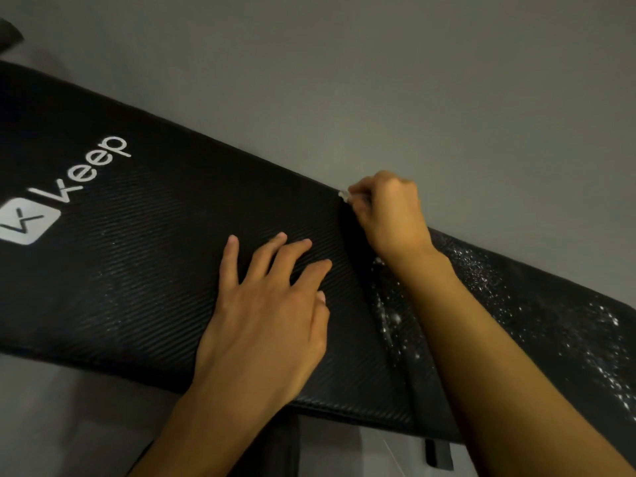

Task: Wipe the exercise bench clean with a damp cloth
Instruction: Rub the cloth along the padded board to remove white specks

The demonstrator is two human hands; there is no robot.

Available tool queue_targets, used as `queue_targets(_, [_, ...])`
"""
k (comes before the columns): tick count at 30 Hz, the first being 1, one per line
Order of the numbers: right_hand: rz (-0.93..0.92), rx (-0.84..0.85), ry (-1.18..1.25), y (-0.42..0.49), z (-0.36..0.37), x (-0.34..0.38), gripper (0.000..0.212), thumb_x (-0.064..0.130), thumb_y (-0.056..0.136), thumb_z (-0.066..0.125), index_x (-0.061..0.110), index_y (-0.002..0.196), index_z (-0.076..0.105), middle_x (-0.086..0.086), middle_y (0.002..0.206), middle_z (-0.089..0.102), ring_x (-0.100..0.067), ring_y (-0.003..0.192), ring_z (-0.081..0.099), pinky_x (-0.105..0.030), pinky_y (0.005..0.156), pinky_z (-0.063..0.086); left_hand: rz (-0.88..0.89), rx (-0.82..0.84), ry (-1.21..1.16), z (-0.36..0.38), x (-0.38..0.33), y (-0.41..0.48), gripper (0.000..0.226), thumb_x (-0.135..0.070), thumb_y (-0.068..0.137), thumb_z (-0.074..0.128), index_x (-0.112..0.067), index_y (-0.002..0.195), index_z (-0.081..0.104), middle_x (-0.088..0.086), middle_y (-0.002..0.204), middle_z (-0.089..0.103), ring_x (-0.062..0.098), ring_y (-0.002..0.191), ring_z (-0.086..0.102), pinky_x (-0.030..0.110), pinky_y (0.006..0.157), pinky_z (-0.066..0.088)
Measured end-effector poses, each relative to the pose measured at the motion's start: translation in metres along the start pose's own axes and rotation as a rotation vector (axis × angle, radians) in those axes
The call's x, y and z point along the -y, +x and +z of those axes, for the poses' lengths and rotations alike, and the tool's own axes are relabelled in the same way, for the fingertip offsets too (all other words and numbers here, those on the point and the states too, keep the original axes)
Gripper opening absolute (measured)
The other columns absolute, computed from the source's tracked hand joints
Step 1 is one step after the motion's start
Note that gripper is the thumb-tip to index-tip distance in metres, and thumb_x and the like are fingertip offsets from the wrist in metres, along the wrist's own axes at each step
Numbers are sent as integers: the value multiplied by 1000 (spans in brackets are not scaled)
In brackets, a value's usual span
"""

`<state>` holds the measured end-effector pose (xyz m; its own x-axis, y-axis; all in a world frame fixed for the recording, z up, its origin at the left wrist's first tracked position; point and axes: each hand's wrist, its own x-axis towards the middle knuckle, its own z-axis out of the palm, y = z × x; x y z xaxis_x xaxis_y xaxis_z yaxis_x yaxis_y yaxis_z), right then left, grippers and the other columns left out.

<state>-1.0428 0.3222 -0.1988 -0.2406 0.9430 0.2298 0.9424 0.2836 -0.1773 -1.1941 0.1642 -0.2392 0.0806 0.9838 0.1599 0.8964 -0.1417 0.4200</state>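
Two bare hands, left (265, 315), right (389, 215), forearms bare, apparently no rings or sleeves

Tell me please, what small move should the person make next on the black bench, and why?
Probably draw the right hand, closed on a small white wad, toward the near edge along the seam of the black textured exercise bench. White specks lie in that seam and on the pad to its right, while the left hand rests flat beside it.
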Motion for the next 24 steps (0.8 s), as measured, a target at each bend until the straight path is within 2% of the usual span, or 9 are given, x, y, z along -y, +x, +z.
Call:
queue_targets(2, [37, 13, 9, 10, 1, 3, 21, 16, 97, 62, 9, 113, 73, -13, 111, 68, -29, 100, 66, -37, 88, 53, -1, -4, -6, 0, 0, 0, 52, -39, 95, 32, -32, 136, 62, -2, 150, 54, 22, 146, 41, 66, 121, 21])
queue_targets(4, [27, 40, 23, -8, -4, 9, 21, 18, 98, 62, 10, 113, 73, -10, 111, 67, -22, 95, 65, -29, 83, 51, 0, -2, -7, 0, 0, 0, 54, -38, 94, 30, -31, 136, 62, -2, 150, 54, 22, 146, 41, 66, 121, 21])
queue_targets(7, [-78, 22, 69, -66, -17, 18, 18, 22, 97, 63, 16, 110, 74, -2, 101, 65, -13, 83, 63, -30, 76, 54, 3, 0, -6, -1, 1, 0, 50, -33, 95, 34, -29, 137, 61, 0, 151, 53, 23, 147, 40, 66, 121, 21])
queue_targets(9, [-132, 43, 130, -112, -27, 26, 17, 22, 97, 62, 19, 109, 73, 6, 94, 60, -4, 76, 59, -23, 71, 53, 11, -10, -13, 0, 2, -1, 47, -31, 95, 40, -27, 137, 61, 1, 151, 53, 24, 147, 41, 68, 120, 21])
queue_targets(11, [-141, 86, 197, -153, -35, 33, 19, 24, 98, 59, 20, 109, 74, 9, 93, 57, -2, 76, 58, -17, 71, 51, 14, -19, -12, 0, 2, 0, 50, -33, 95, 34, -26, 137, 61, 2, 150, 54, 25, 146, 42, 68, 120, 22])
queue_targets(14, [-154, 74, 236, -196, -39, 39, 20, 27, 98, 57, 23, 106, 75, 9, 96, 61, -7, 81, 65, -21, 73, 53, 14, -8, -6, -1, 2, 0, 55, -37, 94, 27, -28, 138, 59, 1, 151, 53, 24, 147, 40, 66, 121, 20])
queue_targets(18, [-184, 11, 226, -228, -36, 33, 18, 27, 94, 61, 25, 105, 75, 8, 99, 63, -13, 81, 65, -23, 73, 53, 26, -7, 1, -1, 2, -2, 52, -38, 97, 30, -28, 138, 59, 0, 152, 51, 23, 148, 38, 65, 122, 17])
queue_targets(21, [-239, 12, 238, -235, -40, 29, 18, 24, 94, 63, 21, 105, 77, 6, 101, 64, -12, 84, 65, -21, 77, 52, 23, -3, 2, -1, 2, -2, 48, -40, 98, 34, -29, 137, 60, 0, 152, 50, 23, 148, 37, 65, 123, 15])
queue_targets(24, [-241, 55, 210, -221, -45, 24, 20, 26, 99, 58, 18, 104, 75, 4, 100, 63, -14, 85, 65, -26, 76, 53, 35, 1, -16, -2, 0, -2, 47, -43, 97, 35, -33, 134, 61, 0, 152, 50, 23, 148, 36, 65, 123, 13])
